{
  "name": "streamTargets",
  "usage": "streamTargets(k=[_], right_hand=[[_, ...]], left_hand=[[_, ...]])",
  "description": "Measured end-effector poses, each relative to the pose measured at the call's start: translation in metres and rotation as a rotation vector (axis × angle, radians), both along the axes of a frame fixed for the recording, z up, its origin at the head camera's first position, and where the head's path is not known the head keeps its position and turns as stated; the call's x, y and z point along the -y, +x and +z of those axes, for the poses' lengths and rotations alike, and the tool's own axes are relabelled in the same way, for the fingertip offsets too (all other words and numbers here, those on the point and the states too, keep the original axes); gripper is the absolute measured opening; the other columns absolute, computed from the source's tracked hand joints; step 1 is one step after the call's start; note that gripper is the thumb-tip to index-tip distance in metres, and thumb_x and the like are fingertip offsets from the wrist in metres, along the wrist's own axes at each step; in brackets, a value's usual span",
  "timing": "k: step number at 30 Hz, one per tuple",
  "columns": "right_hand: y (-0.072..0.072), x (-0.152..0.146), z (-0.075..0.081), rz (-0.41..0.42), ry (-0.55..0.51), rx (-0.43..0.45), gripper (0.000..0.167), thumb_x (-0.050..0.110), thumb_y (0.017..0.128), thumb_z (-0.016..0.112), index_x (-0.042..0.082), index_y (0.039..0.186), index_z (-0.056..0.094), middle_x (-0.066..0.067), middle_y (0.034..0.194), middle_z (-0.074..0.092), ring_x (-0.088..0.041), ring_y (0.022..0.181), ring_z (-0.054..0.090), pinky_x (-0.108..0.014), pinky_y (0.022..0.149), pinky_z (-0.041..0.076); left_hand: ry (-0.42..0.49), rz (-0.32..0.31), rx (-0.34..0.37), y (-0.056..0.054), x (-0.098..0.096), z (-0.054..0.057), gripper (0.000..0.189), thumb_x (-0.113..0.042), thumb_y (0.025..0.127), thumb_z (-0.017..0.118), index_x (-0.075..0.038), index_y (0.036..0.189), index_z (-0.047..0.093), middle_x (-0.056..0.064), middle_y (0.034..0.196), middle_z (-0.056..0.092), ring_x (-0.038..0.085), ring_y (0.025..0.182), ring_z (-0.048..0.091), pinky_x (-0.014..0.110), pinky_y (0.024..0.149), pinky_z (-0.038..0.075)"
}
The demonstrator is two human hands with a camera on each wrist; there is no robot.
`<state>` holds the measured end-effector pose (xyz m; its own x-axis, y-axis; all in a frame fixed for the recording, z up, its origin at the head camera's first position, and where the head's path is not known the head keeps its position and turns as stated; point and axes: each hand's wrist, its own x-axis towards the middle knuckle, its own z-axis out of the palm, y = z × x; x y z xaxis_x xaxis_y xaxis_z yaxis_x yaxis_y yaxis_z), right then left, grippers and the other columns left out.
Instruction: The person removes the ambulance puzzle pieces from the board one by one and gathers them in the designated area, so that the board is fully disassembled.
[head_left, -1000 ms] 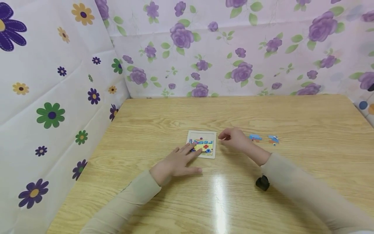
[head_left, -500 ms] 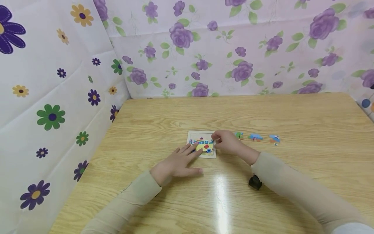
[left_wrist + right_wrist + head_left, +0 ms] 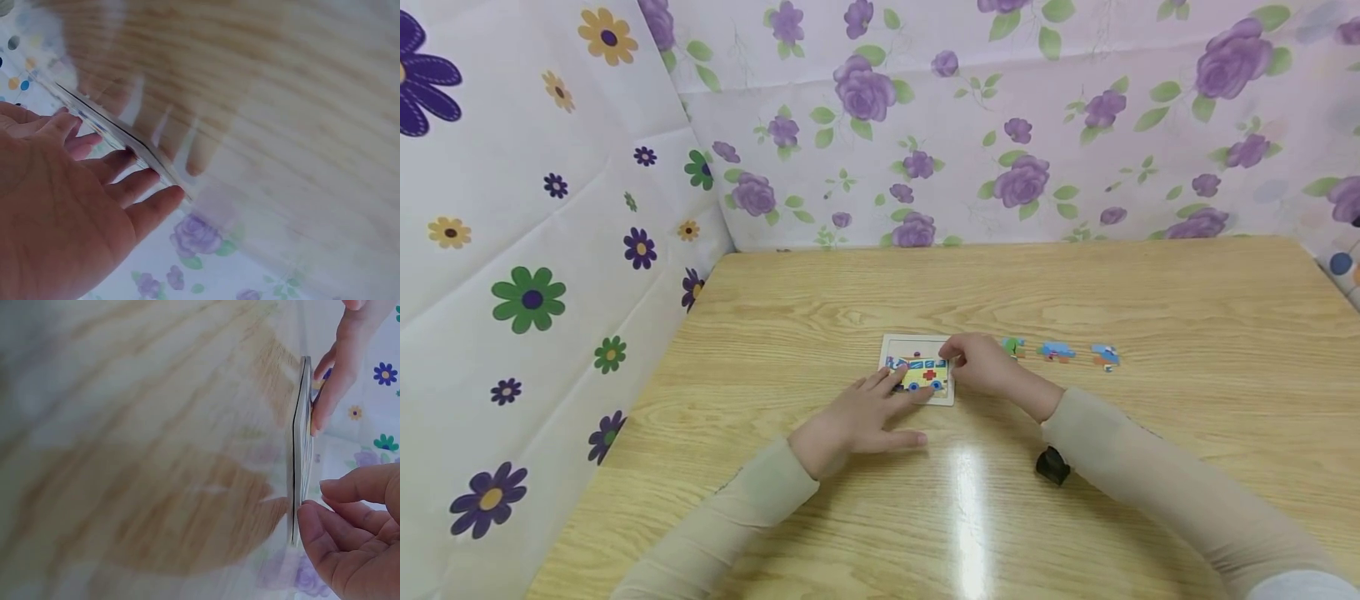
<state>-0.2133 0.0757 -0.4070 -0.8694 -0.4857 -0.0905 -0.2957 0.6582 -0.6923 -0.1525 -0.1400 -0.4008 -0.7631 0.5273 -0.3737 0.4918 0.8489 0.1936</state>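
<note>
Ambulance puzzle [image 3: 917, 375] attended from both sides

At far left, a white cloth [image 3: 587, 283] printed with purple, green and yellow flowers hangs alongside the wooden bench [image 3: 805, 292]. Next, a pale left sleeve [image 3: 745, 492] comes in from the lower edge and leads to the left hand [image 3: 861, 419]. That hand lies palm down with its fingers stretched and spread; the fingertips rest on the near left part of the puzzle, and the thumb points right, off the frame.

The puzzle lies flat on the bench in a square, light-coloured frame [image 3: 910, 338]. It shows a yellow vehicle with blue windows and a red cross; its upper part is a pale band. Behind it, beyond the bench, hangs a cloth [image 3: 955, 117] with purple roses.

At the puzzle's right edge is the right hand [image 3: 987, 364], thumb and fingers bent toward each other, tips at the frame. Whether a piece is pinched between them cannot be told.

Farther right, three loose pieces [image 3: 1057, 352] in blue, green and orange stand in a row. Nearer the person, just beside the right sleeve [image 3: 1150, 467], lies a small black object [image 3: 1052, 466], its kind unclear.
</note>
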Motion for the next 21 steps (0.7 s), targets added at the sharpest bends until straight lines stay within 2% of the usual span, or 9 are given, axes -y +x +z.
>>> streamTargets(k=[5,10,14,21], right_hand=[[-0.001,0.001,0.001,-0.001,0.004,-0.006,0.026,-0.003,0.086,0.055,-0.002,0.111,0.065,-0.017,0.112,0.066,-0.027,0.098,0.061,-0.039,0.084,0.052],[-0.003,0.001,0.0,-0.009,-0.005,-0.001,0.026,-0.002,0.087,0.054,-0.002,0.111,0.064,-0.018,0.113,0.065,-0.029,0.101,0.06,-0.041,0.086,0.051],[-0.005,0.001,-0.002,-0.019,-0.023,0.018,0.026,-0.001,0.088,0.054,-0.001,0.112,0.064,-0.017,0.114,0.064,-0.029,0.103,0.059,-0.042,0.087,0.051],[-0.008,0.003,-0.004,-0.054,-0.037,0.057,0.025,0.001,0.089,0.055,0.0,0.112,0.064,-0.015,0.112,0.064,-0.027,0.101,0.058,-0.04,0.086,0.05]], left_hand=[[-0.02,0.027,0.001,0.003,-0.005,-0.002,0.075,-0.075,0.087,0.034,-0.041,0.151,0.016,0.01,0.161,0.001,0.037,0.146,0.006,0.056,0.115,0.016],[-0.026,0.052,-0.013,0.005,-0.009,0.002,0.074,-0.074,0.086,0.038,-0.04,0.15,0.021,0.01,0.161,0.004,0.037,0.146,0.007,0.058,0.114,0.016],[-0.046,0.041,-0.065,0.007,-0.009,0.002,0.075,-0.075,0.085,0.038,-0.04,0.15,0.023,0.009,0.16,0.009,0.037,0.146,0.011,0.059,0.113,0.019],[-0.13,-0.015,-0.189,0.01,-0.012,-0.008,0.078,-0.076,0.086,0.034,-0.037,0.152,0.018,0.012,0.159,0.013,0.038,0.144,0.019,0.057,0.111,0.025]])
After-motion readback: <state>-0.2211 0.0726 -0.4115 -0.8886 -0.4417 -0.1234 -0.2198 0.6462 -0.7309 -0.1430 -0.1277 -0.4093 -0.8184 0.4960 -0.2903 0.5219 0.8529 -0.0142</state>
